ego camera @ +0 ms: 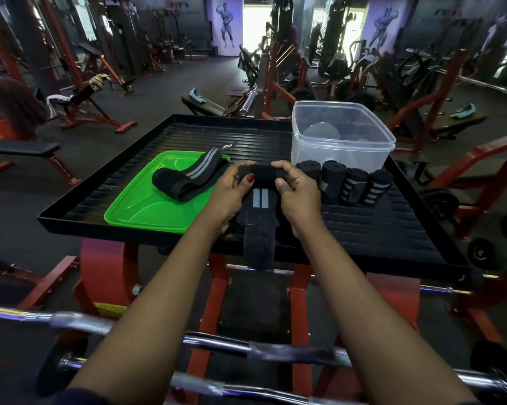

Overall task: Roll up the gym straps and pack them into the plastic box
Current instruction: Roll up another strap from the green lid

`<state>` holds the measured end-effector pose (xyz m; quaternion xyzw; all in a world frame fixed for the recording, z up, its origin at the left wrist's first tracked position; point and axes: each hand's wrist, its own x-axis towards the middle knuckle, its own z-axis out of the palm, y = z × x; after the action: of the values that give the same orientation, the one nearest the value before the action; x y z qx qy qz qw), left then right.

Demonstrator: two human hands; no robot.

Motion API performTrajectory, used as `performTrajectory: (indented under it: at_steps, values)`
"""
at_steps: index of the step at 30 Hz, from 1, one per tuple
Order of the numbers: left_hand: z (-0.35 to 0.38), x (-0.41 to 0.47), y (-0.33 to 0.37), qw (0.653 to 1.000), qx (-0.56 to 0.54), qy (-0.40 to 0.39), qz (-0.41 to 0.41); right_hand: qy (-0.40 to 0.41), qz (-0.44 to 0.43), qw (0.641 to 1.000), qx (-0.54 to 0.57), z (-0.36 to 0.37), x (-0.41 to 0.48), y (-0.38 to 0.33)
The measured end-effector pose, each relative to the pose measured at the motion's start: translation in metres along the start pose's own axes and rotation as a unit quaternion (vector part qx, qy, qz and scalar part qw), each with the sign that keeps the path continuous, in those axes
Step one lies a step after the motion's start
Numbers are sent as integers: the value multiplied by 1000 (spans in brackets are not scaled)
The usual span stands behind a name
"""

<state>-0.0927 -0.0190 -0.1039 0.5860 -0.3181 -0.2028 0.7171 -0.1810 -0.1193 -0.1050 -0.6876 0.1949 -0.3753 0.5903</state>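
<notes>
My left hand (232, 190) and my right hand (294, 188) both grip a black gym strap (259, 229) with two grey stripes. Its top end is rolled between my fingers, and its loose tail hangs over the near edge of the black tray (392, 229). Another unrolled black strap (188, 178) with grey stripes lies on the green lid (147, 206) to the left. Several rolled straps (344, 182) stand side by side to the right of my hands. Behind them is the clear plastic box (343, 135), open, with round shapes dimly visible inside.
The ribbed black tray rests on a red metal stand (106, 276). Chrome barbells (205, 340) cross below my forearms. Red benches and weight machines (94, 112) fill the dark gym floor behind and to both sides.
</notes>
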Motion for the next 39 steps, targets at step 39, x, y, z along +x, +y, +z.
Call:
performTrajectory:
  at_steps: [39]
  values:
    - [-2,-3,4,997,-2,37,63,-4,-64,998,25,0,-1,0]
